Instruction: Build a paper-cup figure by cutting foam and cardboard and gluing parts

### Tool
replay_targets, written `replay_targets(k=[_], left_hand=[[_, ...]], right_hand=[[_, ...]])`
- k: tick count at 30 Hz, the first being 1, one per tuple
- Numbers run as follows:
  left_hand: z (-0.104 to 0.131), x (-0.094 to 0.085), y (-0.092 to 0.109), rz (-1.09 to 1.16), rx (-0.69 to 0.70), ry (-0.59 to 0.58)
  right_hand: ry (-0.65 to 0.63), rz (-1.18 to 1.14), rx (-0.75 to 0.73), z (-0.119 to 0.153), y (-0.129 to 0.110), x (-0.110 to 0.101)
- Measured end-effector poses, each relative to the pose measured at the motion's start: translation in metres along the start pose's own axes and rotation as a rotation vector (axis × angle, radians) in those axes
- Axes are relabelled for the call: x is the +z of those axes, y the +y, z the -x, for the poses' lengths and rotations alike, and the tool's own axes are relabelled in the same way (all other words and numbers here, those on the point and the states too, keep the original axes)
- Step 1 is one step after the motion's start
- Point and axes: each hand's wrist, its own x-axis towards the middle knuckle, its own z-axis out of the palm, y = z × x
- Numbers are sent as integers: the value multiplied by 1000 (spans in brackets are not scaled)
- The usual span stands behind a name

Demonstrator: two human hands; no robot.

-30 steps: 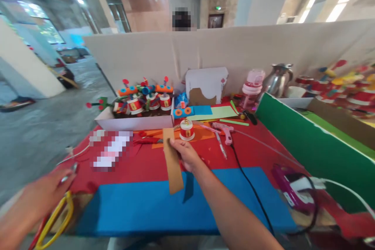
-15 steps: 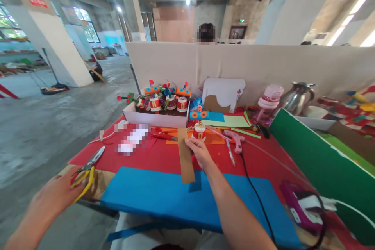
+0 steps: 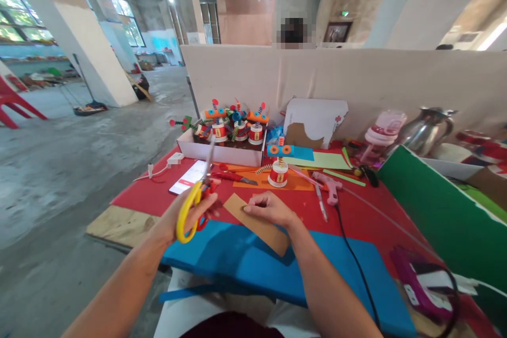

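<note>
My left hand (image 3: 180,219) grips a pair of scissors (image 3: 186,211) with yellow and red handles, blades pointing up and away. Between the thumb and fingers of my right hand (image 3: 271,208) is a strip of brown cardboard (image 3: 259,227), slanting over the blue sheet (image 3: 222,253) at the front of the table. Just beyond that hand stands a paper-cup figure (image 3: 278,171) with a blue tube head, orange ring eyes and spring-like folded parts. The scissors and the strip are apart.
A white box (image 3: 222,154) holds several similar figures at the back. A phone (image 3: 190,177), a red-handled knife (image 3: 233,176), a pink glue gun (image 3: 329,186) and a pen (image 3: 321,203) lie on the red cover. A green board (image 3: 447,227) stands right; a purple device (image 3: 420,285) sits nearby.
My left hand has brought the scissors from the table's left edge in toward the middle, blades now upright. My right hand has turned the cardboard strip from near upright to a slant and lowered it.
</note>
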Motion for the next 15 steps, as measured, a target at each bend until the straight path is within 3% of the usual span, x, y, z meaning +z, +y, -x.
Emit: replay_targets(k=[3,6,12,15], left_hand=[[-13,9,-1,-93,48,-132],[-17,8,-4,-127,137,-135],[-4,9,-3,78,107,304],[-1,27,-10,230,87,427]], right_hand=[[-48,96,2,0,-2,3],[12,71,-33,2,-6,0],[372,-427,-165,9,-16,-26],[368,-475,-246,11,-22,-20]])
